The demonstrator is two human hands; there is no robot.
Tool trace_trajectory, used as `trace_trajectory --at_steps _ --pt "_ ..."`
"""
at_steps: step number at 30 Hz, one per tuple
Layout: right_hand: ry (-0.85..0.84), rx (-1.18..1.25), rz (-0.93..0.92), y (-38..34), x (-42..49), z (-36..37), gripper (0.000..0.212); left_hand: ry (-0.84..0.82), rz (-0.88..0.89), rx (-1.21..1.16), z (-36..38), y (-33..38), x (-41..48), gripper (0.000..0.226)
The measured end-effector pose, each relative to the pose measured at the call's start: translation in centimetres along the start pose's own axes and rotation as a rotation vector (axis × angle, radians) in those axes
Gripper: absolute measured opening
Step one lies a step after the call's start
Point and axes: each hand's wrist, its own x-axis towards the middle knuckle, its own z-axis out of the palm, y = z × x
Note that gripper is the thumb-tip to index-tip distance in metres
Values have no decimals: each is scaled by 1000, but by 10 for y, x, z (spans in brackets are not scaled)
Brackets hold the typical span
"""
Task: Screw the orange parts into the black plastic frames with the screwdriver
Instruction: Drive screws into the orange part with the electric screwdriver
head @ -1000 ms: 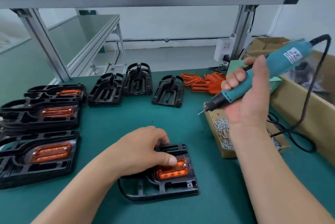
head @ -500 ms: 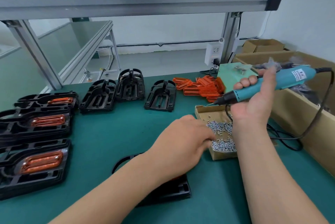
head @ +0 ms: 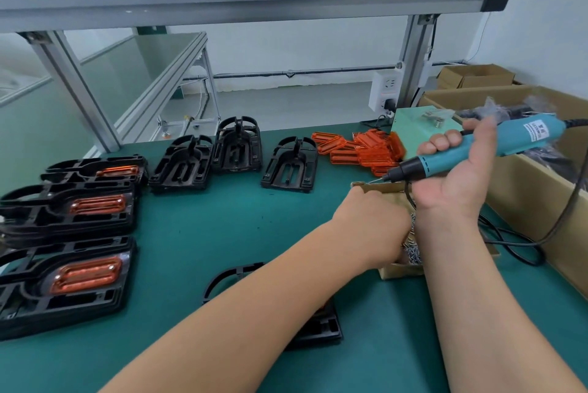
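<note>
Teal screwdriver (head: pixel 515 139) hangs nearly level above the cardboard screw box (head: pixel 397 270), its long axis running right to left and the bit pointing left and slightly down at the box's far rim. The right hand (head: pixel 458 182) grips the barrel, fingers (head: pixel 440 142) curled over the top and thumb across the near side. A white label on the body is too blurred to read. The left hand (head: pixel 372 224) reaches into the box. Its fingers are hidden, perhaps among the screws (head: pixel 412 254), so their grip cannot be told. A black frame (head: pixel 321 329) lies on the green counter (head: pixel 222 233) under the left forearm.
</note>
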Motion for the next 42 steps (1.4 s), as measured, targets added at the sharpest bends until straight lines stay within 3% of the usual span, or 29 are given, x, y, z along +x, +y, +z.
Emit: trace_trajectory --at_steps 2,7,17,25,34,42 --pt "1 0 4 0 0 0 22 6 -4 -55 1 2 2 10" --pt "-6 3 7 0 0 0 22 21 -69 -200 5 -2 -1 13" --pt "-9 14 26 2 0 -2 19 -11 -227 -786 14 -15 -12 11" --pt "-4 36 33 3 1 -2 19 146 -311 -1150 5 -26 -27 8" --pt "-42 28 102 14 -13 6 20 58 -391 -2315 -3 -80 -103 12" --pt "-178 -18 207 30 -38 22 19 66 -483 -2566 12 -82 -141 5"
